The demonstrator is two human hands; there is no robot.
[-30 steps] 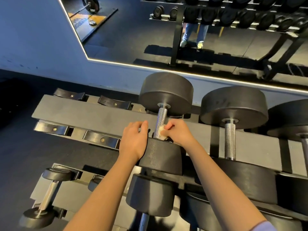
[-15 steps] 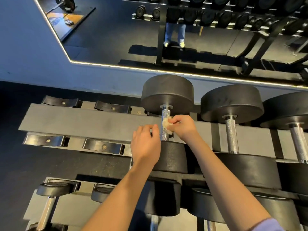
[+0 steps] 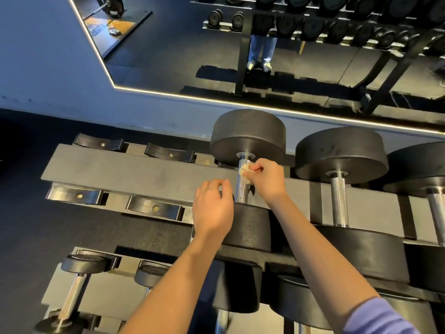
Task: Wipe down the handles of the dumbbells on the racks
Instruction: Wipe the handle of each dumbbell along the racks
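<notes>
I saw a grey rack (image 3: 144, 174), a mirror (image 3: 192, 56) above it — the dumbbell (image 3: 248, 136) lay on its top tier. Right hand (image 3: 267, 179) pinched a cloth (image 3: 245, 169) to the handle (image 3: 242, 191); left hand (image 3: 213, 208) hung slack over the rack.

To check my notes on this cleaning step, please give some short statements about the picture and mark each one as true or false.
1. The right hand pinches a pale wipe against a dumbbell handle. True.
2. The left hand holds the wipe. False: it holds nothing and lies beside the handle.
3. The cradles left of that dumbbell are occupied. False: they hold no dumbbells.
4. The mirror reflects another dumbbell rack. True.
</notes>
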